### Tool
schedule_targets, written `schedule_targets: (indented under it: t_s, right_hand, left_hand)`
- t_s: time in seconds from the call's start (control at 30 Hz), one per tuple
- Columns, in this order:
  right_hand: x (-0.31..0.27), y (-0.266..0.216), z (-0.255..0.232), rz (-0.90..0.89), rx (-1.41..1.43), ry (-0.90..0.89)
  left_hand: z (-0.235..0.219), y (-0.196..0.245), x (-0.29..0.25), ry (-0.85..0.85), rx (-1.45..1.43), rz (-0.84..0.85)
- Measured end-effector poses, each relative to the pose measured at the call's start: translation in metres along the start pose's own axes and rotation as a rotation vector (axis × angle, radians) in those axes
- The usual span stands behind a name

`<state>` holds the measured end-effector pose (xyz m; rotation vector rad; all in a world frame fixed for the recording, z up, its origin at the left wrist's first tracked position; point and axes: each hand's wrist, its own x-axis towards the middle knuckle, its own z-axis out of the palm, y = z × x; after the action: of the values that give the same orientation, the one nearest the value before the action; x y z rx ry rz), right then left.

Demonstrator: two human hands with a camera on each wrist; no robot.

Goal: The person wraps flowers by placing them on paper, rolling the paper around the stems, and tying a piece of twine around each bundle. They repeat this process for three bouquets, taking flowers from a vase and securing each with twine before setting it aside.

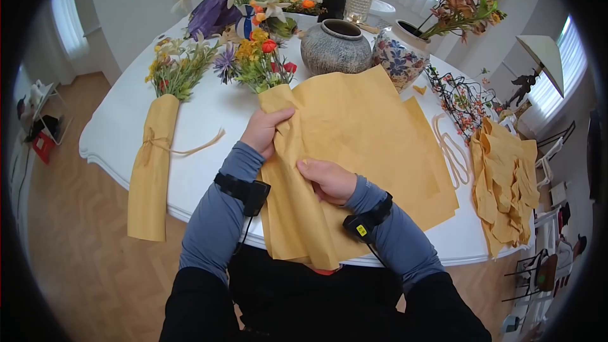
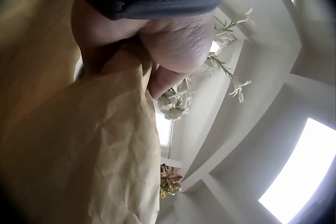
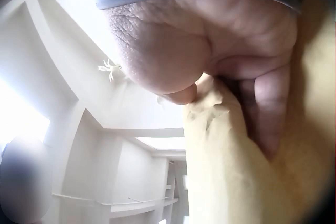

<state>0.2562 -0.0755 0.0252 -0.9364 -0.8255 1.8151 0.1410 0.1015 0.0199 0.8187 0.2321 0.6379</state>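
Note:
A sheet of yellow-brown wrapping paper [image 1: 361, 120] is folded around the stems of a bouquet [image 1: 263, 69] with red, yellow and purple flowers. My left hand [image 1: 261, 132] grips the rolled paper just below the blooms, its thumb across the front. Lower down, my right hand [image 1: 330, 180] pinches the fold of paper between thumb and fingers. In the left wrist view the paper [image 2: 105, 145] is bunched under the curled left hand [image 2: 173, 45]. The right wrist view has a paper edge [image 3: 215, 145] caught between thumb and fingers. Paper hides the stems.
A wrapped, tied bouquet [image 1: 152, 171] lies at the left, overhanging the white table [image 1: 107, 133]. Behind stand a grey pot [image 1: 335, 50] and a floral vase [image 1: 399, 57]. Cord [image 1: 453, 158], berry branches [image 1: 459, 98] and crumpled paper [image 1: 503, 183] lie at the right.

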Motion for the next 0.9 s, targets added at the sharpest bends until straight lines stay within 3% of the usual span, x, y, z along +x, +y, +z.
schedule_targets:
  t_s: [0.07,0.13,0.17,0.23,0.37,0.43,0.53,0.57,0.6,0.63,0.67,0.7,0.73,0.77,0.9]
  right_hand:
    - [0.002,-0.001,0.0,0.055,-0.135,0.1]
    - [0.013,0.008,-0.007,0.038,-0.575,0.294]
    - [0.012,0.01,-0.004,0.038,-0.576,0.293]
    - [0.009,0.011,0.006,-0.102,-0.732,0.382]
    - [0.007,0.011,0.001,-0.293,-1.026,0.346]
    - [0.002,0.001,0.009,-0.054,-1.003,0.324]
    - [-0.001,-0.008,0.015,0.055,-0.951,0.307]
    - [-0.001,-0.006,0.014,0.055,-0.954,0.306]
    - [-0.001,-0.002,0.01,0.011,-0.73,0.264]
    - [0.0,0.002,0.006,-0.032,-0.506,0.221]
    - [0.001,0.005,0.001,-0.032,-0.508,0.22]
    - [0.002,0.008,-0.004,-0.066,-0.296,0.138]
    - [0.003,0.008,-0.004,-0.1,-0.084,0.056]
    - [0.002,0.007,-0.005,-0.099,-0.084,0.055]
    - [-0.004,0.003,0.002,-0.101,0.097,0.008]
  left_hand:
    - [0.001,-0.002,0.001,0.125,0.213,0.136]
    - [-0.001,-0.005,0.003,0.17,0.284,0.15]
    - [-0.002,-0.006,0.004,0.213,0.357,0.164]
    - [-0.003,-0.008,0.005,0.226,0.374,0.192]
    - [-0.005,-0.008,0.008,0.337,0.427,0.216]
    - [-0.008,-0.007,0.009,0.374,0.446,0.215]
    - [-0.007,0.0,0.008,0.383,0.365,0.186]
    - [-0.003,0.003,0.006,0.356,0.266,0.151]
    - [-0.001,0.005,0.005,0.356,0.264,0.153]
    - [0.001,0.007,0.004,0.243,0.045,0.096]
    - [0.002,0.009,0.003,0.127,-0.172,0.039]
    - [0.004,0.009,0.002,0.128,-0.173,0.04]
    - [0.006,0.009,0.001,0.023,-0.221,0.061]
    - [0.008,0.01,0.0,-0.082,-0.269,0.081]
    - [0.009,0.01,-0.004,-0.202,-0.343,0.046]
